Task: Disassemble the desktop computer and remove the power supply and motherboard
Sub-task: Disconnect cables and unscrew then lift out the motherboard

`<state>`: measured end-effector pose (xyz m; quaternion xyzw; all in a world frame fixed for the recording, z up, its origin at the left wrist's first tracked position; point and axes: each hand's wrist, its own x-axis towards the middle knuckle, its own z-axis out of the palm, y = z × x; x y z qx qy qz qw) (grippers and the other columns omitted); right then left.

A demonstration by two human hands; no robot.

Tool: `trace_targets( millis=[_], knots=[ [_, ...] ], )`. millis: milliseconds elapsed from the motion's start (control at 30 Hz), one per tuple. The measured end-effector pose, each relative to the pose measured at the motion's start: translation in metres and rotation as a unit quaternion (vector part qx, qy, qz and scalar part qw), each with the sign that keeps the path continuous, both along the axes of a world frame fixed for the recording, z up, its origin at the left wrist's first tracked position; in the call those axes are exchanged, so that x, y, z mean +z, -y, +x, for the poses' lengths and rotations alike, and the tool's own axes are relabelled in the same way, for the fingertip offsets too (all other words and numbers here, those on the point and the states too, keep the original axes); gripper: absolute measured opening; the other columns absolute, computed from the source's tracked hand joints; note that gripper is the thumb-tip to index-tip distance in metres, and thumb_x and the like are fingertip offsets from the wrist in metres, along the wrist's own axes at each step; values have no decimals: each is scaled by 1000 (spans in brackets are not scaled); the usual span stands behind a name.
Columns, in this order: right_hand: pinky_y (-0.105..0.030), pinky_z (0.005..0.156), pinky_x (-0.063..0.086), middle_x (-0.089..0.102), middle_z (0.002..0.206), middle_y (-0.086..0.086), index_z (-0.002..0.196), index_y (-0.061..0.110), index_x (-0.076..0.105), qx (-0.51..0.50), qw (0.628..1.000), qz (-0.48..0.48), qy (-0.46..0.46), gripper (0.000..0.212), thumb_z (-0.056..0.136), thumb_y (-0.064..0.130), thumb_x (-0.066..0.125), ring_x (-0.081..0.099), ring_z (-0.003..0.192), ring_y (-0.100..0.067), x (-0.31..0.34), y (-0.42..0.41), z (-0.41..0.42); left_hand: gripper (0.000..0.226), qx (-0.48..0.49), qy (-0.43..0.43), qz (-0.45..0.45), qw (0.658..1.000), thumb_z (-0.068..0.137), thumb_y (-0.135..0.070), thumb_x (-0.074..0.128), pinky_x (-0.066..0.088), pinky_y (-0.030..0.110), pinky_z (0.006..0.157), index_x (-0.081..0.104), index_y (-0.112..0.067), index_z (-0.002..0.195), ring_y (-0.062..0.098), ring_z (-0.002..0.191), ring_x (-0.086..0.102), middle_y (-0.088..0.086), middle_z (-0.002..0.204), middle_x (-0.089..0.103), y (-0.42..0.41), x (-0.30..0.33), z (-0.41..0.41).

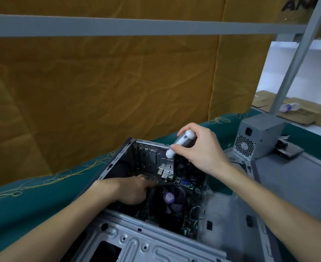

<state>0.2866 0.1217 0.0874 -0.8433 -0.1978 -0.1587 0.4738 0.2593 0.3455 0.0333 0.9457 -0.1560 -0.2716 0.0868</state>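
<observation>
The open grey computer case [155, 241] lies on its side in front of me. Inside it sits the motherboard [191, 218] with a black CPU fan [170, 199] bearing a purple sticker. My left hand [135, 191] reaches into the case, fingers curled low beside the fan; what they touch is hidden. My right hand [199, 148] hovers over the rear of the case and grips a white and grey electric screwdriver [182, 143], tip pointing down into the case. The grey power supply [258, 137] stands outside the case on the table at the right.
A green cloth [33, 203] covers the table. A detached grey side panel [295, 178] lies at the right with a small black part [286, 150] on it. Brown cardboard [99, 91] forms a wall behind. A grey shelf post [292, 69] rises at the far right.
</observation>
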Motion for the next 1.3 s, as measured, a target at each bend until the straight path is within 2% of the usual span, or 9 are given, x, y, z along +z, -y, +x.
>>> trace_targets(
  millis=[100, 167, 267, 467, 600, 767, 1133, 1300],
  knots=[
    [-15, 55, 42, 64, 75, 11, 95, 26, 61, 23, 995, -89, 39, 25, 83, 31, 83, 58, 65, -4, 3, -13, 1, 67, 4, -26, 35, 999, 102, -10, 34, 10, 42, 127, 16, -39, 160, 31, 156, 7, 8, 170, 0, 2, -3, 0],
    [-19, 56, 44, 62, 77, 11, 99, 24, 59, 48, 987, -143, 51, 25, 87, 31, 79, 57, 67, -5, 5, -24, 5, 68, 15, -28, 45, 998, 102, -10, 34, 10, 42, 127, 14, -37, 161, 32, 157, 4, 9, 170, -5, 4, -4, 1],
    [-34, 60, 49, 61, 79, 9, 101, 22, 56, 73, 976, -193, 66, 26, 88, 31, 77, 57, 70, -12, 6, -39, 12, 65, 22, -15, 39, 999, 103, -12, 34, 11, 39, 127, 14, -36, 161, 26, 157, 2, 8, 170, -7, 4, -3, 3],
    [-35, 59, 49, 64, 79, 6, 98, 23, 55, 87, 971, -214, 70, 25, 88, 30, 77, 59, 71, -17, -3, -51, 20, 68, 28, -19, 63, 997, 103, -14, 35, 10, 45, 127, 9, -38, 161, 29, 157, 1, 7, 170, -5, 3, -4, 0],
    [-35, 56, 50, 64, 76, 7, 97, 24, 54, 87, 972, -210, 61, 25, 88, 31, 77, 59, 66, -11, -7, -52, 23, 72, 23, -24, 72, 997, 101, -9, 35, 10, 47, 126, 8, -36, 162, 32, 157, 2, 9, 170, -2, 6, -2, -3],
    [-37, 60, 51, 66, 79, 3, 102, 21, 54, 91, 969, -218, 77, 26, 89, 31, 75, 59, 71, -21, -12, -58, 24, 70, 22, -26, 71, 997, 102, -9, 34, 8, 42, 127, 8, -36, 162, 31, 157, 2, 9, 170, -1, 9, 2, -3],
    [-33, 55, 45, 59, 72, 9, 98, 22, 52, 84, 969, -217, 89, 26, 89, 28, 75, 56, 65, -9, -12, -58, 24, 72, 15, -27, 61, 998, 99, -8, 35, 15, 35, 123, 11, -35, 162, 27, 156, 11, 7, 170, 8, 10, 14, -6],
    [-35, 59, 49, 60, 74, 6, 101, 20, 54, 88, 967, -221, 93, 26, 89, 27, 76, 57, 68, -20, -13, -59, 23, 71, 22, -22, 62, 998, 100, -6, 35, 17, 34, 122, 13, -33, 162, 27, 156, 14, 7, 170, 9, 12, 16, -8]
  ],
)
